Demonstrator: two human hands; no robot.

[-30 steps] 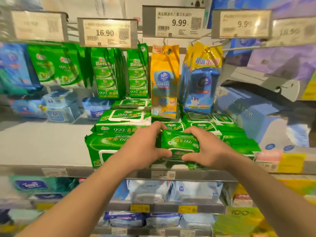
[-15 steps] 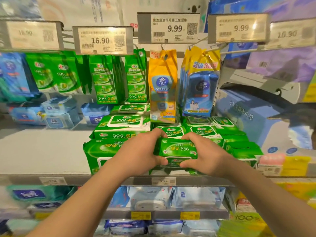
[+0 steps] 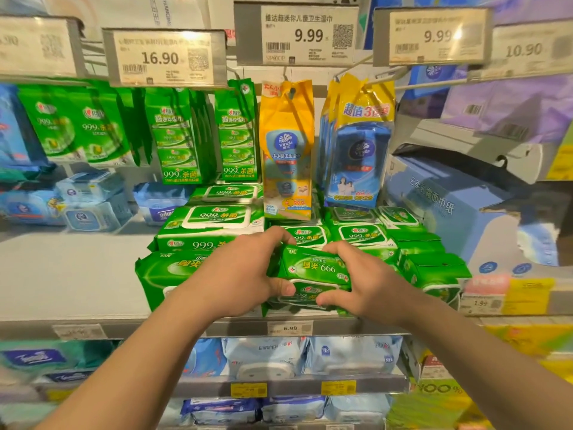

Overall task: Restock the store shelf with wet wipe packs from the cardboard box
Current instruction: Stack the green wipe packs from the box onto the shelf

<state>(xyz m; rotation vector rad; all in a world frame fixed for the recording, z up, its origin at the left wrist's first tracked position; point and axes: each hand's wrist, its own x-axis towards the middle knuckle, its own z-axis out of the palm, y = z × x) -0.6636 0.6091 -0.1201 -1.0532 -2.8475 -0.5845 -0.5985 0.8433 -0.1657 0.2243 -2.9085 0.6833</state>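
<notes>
Green pack [image 3: 313, 268], ends hidden under both hands.

Green wet wipe pack [image 3: 313, 266], held between left hand [image 3: 238, 274] and right hand [image 3: 362, 282], at shelf [image 3: 74, 274] front edge, among stacked green packs [image 3: 210, 228].

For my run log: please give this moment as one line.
stage: placing | left hand: grips green pack | right hand: grips it | place: shelf front

Two hands, left hand [image 3: 238, 274] and right hand [image 3: 362, 283], on one green wipe pack [image 3: 313, 268]. Five price tags overhead, e.g. 16.90 tag [image 3: 164, 57]. Two yellow-topped hanging groups: single pack [image 3: 286, 150], bunched packs [image 3: 359, 144].
</notes>
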